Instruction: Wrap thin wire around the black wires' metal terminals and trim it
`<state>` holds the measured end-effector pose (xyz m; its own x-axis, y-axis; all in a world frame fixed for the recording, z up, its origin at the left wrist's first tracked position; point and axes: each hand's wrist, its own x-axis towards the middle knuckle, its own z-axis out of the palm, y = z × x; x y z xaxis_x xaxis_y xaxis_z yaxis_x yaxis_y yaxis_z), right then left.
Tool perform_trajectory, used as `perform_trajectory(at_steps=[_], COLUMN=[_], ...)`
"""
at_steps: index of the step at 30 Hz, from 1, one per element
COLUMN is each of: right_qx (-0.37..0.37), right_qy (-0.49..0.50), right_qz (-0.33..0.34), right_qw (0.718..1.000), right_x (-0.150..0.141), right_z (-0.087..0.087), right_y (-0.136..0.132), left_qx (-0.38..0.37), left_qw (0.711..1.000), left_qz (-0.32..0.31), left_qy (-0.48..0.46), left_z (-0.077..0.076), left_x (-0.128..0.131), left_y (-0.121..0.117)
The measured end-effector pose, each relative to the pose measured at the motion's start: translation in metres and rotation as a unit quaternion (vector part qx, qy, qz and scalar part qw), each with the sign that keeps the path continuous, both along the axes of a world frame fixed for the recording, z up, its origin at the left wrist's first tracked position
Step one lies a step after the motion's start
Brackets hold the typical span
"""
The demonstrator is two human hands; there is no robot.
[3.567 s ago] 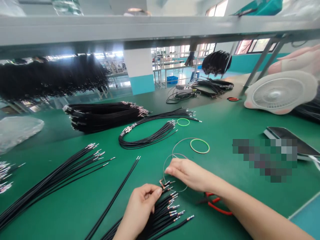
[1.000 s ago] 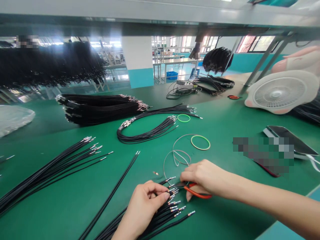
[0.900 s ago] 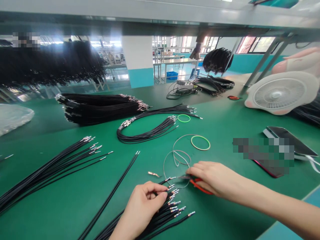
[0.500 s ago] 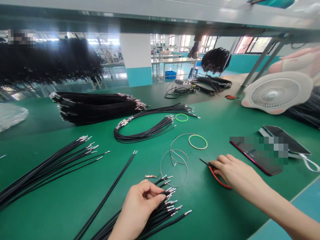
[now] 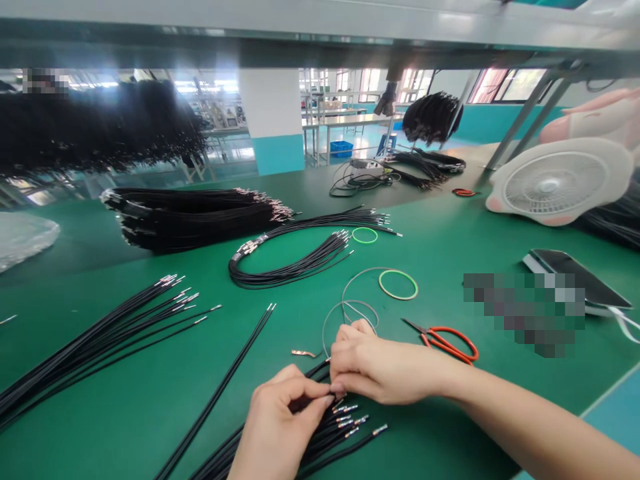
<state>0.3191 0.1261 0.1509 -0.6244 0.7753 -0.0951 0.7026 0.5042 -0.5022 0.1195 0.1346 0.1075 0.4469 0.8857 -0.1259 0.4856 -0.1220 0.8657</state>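
My left hand (image 5: 287,417) pinches a black cable between thumb and forefinger, above a bundle of black cables (image 5: 337,450) with bare metal ends. Fingertip to fingertip with it, my right hand (image 5: 363,365) is closed at the end of the same cable; the exact grip is hidden behind the fingers. Red-handled scissors (image 5: 449,343) lie on the green table to the right of my hands. Just beyond my fingers is a loose loop of thin grey wire (image 5: 345,301). A small copper-coloured strip (image 5: 303,353) rests left of it.
Two single cables (image 5: 225,383) and another cable bunch (image 5: 110,327) lie left. Farther back are a tied, bent bundle (image 5: 280,277), a large cable stack (image 5: 190,217) and green rings (image 5: 399,285). A white fan (image 5: 557,183) and a dark device (image 5: 583,283) stand right.
My right hand has let go of the scissors and moved left to meet my left hand at the cable ends. My left hand keeps its pinch almost in place.
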Motion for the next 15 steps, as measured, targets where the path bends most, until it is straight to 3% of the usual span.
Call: perform_trajectory(at_steps=[7,15], right_qx=[0.08,0.052], right_qy=[-0.006,0.053], right_qz=[0.03,0.017], right_qw=[0.996,0.997], right_x=[0.008,0.007], right_z=[-0.007,-0.012], right_y=[-0.005,-0.004], left_qx=[-0.069,-0.074], left_qw=[0.995,0.992], left_qz=[0.052,0.062], left_qy=[-0.059,-0.078], left_z=[-0.003,-0.004], left_x=[0.002,0.001], left_y=[-0.002,-0.002])
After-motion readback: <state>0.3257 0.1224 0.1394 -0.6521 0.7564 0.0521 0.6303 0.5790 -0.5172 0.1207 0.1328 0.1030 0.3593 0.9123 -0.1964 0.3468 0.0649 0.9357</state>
